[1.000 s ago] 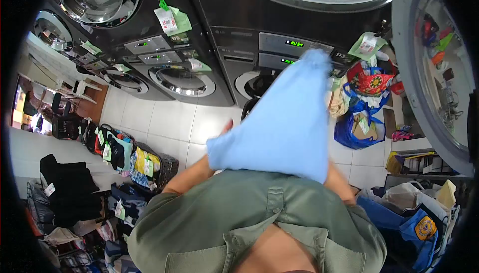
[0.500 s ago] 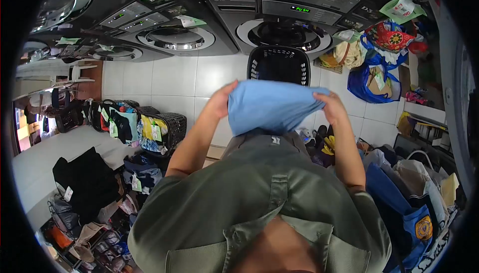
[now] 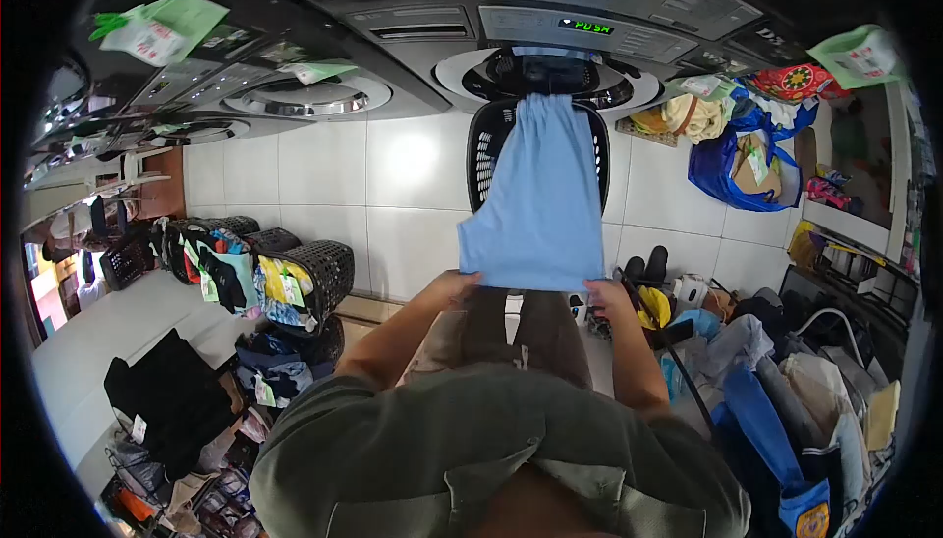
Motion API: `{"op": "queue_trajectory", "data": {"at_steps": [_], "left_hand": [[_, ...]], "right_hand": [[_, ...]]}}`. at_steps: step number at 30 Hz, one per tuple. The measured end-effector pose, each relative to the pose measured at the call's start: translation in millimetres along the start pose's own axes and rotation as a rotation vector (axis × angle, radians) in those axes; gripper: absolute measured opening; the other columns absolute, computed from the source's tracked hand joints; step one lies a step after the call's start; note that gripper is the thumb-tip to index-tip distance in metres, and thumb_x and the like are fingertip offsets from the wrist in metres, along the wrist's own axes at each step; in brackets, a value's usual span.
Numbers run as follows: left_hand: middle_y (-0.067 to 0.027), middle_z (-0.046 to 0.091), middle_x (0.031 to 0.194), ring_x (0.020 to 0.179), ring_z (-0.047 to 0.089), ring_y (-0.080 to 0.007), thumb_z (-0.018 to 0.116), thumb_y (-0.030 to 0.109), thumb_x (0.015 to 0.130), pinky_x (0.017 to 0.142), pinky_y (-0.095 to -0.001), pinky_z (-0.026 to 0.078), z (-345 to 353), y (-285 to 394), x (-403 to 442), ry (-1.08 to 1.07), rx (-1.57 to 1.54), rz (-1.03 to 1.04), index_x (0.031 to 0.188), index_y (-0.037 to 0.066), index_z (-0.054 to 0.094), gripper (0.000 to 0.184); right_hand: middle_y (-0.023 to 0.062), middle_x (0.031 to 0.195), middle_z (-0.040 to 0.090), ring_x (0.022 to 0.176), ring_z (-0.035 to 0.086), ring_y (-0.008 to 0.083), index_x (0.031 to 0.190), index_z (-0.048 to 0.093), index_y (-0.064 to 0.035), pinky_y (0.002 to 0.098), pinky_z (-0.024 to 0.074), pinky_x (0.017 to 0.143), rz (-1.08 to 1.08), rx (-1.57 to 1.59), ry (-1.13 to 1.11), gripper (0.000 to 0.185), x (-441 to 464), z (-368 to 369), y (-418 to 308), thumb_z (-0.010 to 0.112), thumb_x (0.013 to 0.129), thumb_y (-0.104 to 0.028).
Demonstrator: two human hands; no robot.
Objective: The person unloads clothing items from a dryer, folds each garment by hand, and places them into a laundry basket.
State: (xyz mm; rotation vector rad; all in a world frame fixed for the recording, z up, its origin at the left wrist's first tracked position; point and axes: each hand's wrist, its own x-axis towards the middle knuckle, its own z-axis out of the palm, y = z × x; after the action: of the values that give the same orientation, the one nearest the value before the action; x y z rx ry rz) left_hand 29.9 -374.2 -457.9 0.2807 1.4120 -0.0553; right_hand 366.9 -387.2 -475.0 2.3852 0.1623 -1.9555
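Note:
Light blue shorts (image 3: 535, 194) with a gathered waist are stretched out in front of me. My left hand (image 3: 454, 285) grips the near edge at its left corner, fingers closed on the fabric. At the right corner of that same edge, my right hand (image 3: 611, 298) pinches the cloth. The gathered far end reaches up over a black laundry basket (image 3: 481, 160), partly covering it, toward the open round door of a washing machine (image 3: 454, 76). Whether the fabric touches the basket or the door I cannot tell.
More machines (image 3: 309, 96) line the wall to the left. Blue bags (image 3: 732, 169) of laundry stand right of the basket. Filled baskets (image 3: 329, 268) sit at left, near black clothing (image 3: 177, 391) on a white surface. Bags and cloths (image 3: 742, 341) are heaped at right.
The blue shorts were bunched and raised between my hands; now they hang spread out lengthwise away from me. Both hands have moved closer to my body, and the view has shifted.

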Motion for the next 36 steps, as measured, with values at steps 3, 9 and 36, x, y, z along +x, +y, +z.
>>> {"op": "queue_trajectory", "data": {"at_steps": [3,9,36], "left_hand": [[-0.0059,0.055,0.104,0.089,0.054,-0.0192,0.048,0.045,0.083,0.066,-0.0368,0.044,-17.6,-18.4,135.3,-0.264,-0.433,-0.023,0.111,0.006,0.048,0.048],[-0.0078,0.041,0.126,0.114,0.039,-0.0216,0.042,0.038,0.089,0.095,-0.0335,0.03,-15.4,164.2,50.2,0.347,-0.725,0.628,0.126,0.008,0.037,0.048],[-0.019,0.029,0.135,0.127,0.017,-0.0403,0.052,0.037,0.078,0.1,-0.0521,0.008,-37.5,437.8,-410.8,1.969,0.26,2.031,0.121,0.007,0.042,0.054]], "right_hand": [[0.0082,0.09,0.057,0.077,0.053,0.0233,0.1,0.054,-0.0057,0.0399,0.0441,0.066,0.13,0.477,-0.312,0.032,121.8,0.7,-1.4,0.062,0.075,-0.025],[0.0012,0.098,0.055,0.092,0.051,0.0165,0.107,0.049,-0.0111,0.0376,0.0385,0.078,-0.661,1.029,-0.264,0.031,27.9,-11.9,-170.6,0.057,0.08,-0.023],[0.0203,0.106,0.056,0.099,0.053,0.0371,0.1,0.059,-0.006,0.0428,0.0425,0.084,-1.821,0.033,1.036,0.033,-590.2,-46.8,-670.5,0.05,0.075,-0.025]]}}
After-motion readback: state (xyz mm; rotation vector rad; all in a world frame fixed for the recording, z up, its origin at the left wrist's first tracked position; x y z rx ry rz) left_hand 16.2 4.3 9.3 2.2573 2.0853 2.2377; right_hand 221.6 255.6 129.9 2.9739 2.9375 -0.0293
